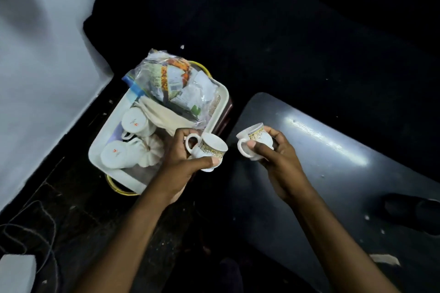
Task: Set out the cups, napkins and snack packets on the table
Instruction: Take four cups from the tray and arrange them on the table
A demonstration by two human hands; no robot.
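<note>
Now | left hand (184, 159) grips cup (209, 150) | right hand (273, 150) grips, seemingly, matching cup (257, 140)

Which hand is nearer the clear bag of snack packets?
Left. The left hand holds a cup just below the clear bag; the right hand is farther right, over the table.

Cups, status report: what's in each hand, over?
Left hand holds one cup, right hand another. Two cups remain in tray. Table unobstructed.
</note>
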